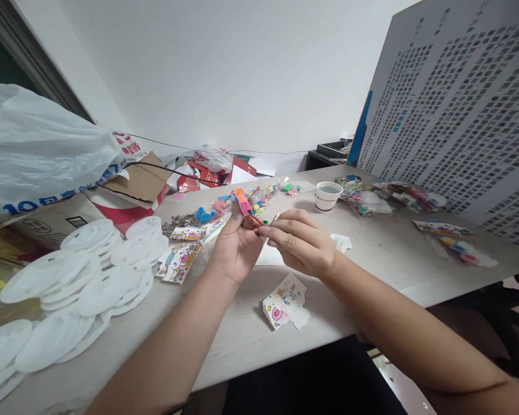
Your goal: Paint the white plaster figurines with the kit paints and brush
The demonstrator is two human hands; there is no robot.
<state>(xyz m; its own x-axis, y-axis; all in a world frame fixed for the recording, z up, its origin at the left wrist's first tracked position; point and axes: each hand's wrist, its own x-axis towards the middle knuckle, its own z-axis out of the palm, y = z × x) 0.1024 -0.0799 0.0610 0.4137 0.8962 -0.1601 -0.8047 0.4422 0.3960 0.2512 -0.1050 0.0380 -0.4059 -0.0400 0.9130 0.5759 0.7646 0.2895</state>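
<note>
Hands: both are raised together just above the table (372, 259), near its middle, with fingertips almost touching each other.
Left hand (236, 245): palm turned to the person, fingers closed around a small orange piece (243, 203), which stands up out of the fingertips.
Right hand (300, 242): fingers curled, the tips pinched on a thin red piece (258, 221) just beside the left fingers; its exact form is too small to tell.
Orange piece: in the air, in front of the clear bags of colourful bits (218, 206) that lie on the table behind it.
Printed card (285, 302): flat on the table, below the two hands, near the front edge.
Cartoon sheets (179, 262): on the table, left of the left hand.
White discs (90, 271): many, in overlapping piles at the left side.
Metal bits (179, 221): small grey heap between the discs and the bags.
Paper cup (327, 196): upright, behind the right hand, well apart.
Plastic bag (38, 150): big, white, at the far left on cardboard boxes.
Panel (458, 115): leans at the right, printed with tower windows.
</note>
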